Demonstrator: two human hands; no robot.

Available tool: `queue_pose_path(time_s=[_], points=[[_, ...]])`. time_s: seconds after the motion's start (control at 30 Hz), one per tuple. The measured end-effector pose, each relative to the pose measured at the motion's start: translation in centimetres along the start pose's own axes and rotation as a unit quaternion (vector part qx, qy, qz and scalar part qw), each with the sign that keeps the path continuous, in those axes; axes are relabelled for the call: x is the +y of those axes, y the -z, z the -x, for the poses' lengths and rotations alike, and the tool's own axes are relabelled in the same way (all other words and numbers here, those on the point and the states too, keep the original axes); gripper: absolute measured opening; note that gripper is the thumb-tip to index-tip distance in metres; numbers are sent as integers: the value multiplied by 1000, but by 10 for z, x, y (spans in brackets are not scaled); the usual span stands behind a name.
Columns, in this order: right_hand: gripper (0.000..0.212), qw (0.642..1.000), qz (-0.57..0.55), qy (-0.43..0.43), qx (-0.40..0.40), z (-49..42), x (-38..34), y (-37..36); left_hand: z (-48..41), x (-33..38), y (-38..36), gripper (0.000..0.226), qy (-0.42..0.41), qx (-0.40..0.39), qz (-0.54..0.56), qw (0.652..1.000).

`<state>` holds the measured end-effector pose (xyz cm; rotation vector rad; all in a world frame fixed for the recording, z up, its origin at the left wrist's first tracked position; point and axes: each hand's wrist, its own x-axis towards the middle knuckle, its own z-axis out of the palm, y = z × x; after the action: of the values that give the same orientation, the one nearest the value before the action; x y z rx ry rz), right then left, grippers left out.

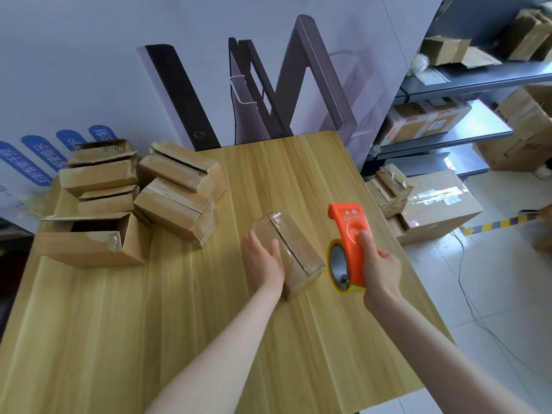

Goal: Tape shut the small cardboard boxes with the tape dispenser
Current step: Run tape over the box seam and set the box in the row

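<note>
box [288, 252] axis far-left to near-right | left fingers [252, 242] straight on it | right fingers [366, 240] grip dispenser [349, 231], blade away

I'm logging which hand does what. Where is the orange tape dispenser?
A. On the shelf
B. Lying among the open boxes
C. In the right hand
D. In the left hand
C: the right hand grips the orange tape dispenser, while the left hand rests open against the taped small box.
</note>
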<state>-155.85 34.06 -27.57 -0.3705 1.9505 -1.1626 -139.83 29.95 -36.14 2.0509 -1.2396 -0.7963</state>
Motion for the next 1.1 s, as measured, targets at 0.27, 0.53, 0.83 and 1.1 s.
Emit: queue_pose_path(time_s=[0.27, 0.53, 0.83, 1.1], points=[[48, 1000, 12, -9, -8, -31, -1, 4, 21, -34, -40, 73, -368, -122, -269, 882], [46, 997, 21, 15, -78, -92, -58, -42, -134, 55, -18, 86, -291, -135, -364, 874], [43, 988, 50, 50, -140, -151, -100, -109, -243, 82, -17, 72, -263, -128, -375, 880], [42, 978, 53, 57, -194, -155, -113, -141, -288, 57, 61, 57, -35, 230, -163, 959]])
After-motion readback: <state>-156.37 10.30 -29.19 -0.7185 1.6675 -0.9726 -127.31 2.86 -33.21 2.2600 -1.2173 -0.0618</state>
